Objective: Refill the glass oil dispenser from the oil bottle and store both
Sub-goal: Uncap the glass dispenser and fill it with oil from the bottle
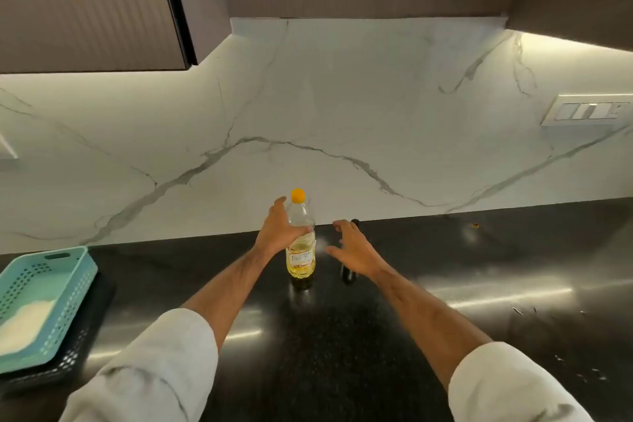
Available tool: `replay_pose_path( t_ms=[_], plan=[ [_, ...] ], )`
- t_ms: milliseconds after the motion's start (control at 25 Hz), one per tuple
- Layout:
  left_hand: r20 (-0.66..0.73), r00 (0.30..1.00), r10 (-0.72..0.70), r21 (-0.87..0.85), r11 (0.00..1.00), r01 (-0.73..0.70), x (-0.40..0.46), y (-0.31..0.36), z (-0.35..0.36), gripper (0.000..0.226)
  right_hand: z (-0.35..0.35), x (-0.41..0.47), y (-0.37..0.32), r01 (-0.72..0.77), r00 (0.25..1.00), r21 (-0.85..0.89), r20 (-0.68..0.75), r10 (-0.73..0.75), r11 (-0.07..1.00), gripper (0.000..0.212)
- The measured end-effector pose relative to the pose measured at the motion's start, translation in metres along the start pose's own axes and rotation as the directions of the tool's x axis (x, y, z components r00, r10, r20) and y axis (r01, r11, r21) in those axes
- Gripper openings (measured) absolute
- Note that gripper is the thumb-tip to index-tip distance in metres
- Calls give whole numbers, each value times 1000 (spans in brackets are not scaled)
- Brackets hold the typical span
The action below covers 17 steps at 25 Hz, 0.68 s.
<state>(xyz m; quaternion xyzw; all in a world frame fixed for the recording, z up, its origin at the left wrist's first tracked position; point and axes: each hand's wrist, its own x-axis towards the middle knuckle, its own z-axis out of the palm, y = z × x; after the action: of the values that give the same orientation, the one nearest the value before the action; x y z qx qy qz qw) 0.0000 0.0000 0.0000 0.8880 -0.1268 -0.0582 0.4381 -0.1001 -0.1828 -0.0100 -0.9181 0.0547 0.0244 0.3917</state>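
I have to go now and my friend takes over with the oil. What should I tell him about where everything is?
Left hand: grips the oil bottle around its upper part; the bottle stands upright on the dark counter, orange cap still on.
Right hand: open, fingers spread, holding nothing, in front of the dark dispenser, which is mostly hidden behind it.
Done: both things are out on the counter.
Left: uncap the bottle, open the dispenser, pour, close both, store them. How full the dispenser is cannot be seen.
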Motion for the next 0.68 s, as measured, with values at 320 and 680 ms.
replay_pose_path(
  t_ms=[320, 680],
  plan=[
    [-25, 998, 51, 116, 992, -48, 8, -2, 1, 79, 19, 42, -2, 12, 997, 81, 79, -18, 997, 85],
    [18, 986, 163, 118, 979, -164, -64, -4, -16, 67, 26, -7, -3, 161, 982, 234, 56, -178, 959, 59]
  ],
)
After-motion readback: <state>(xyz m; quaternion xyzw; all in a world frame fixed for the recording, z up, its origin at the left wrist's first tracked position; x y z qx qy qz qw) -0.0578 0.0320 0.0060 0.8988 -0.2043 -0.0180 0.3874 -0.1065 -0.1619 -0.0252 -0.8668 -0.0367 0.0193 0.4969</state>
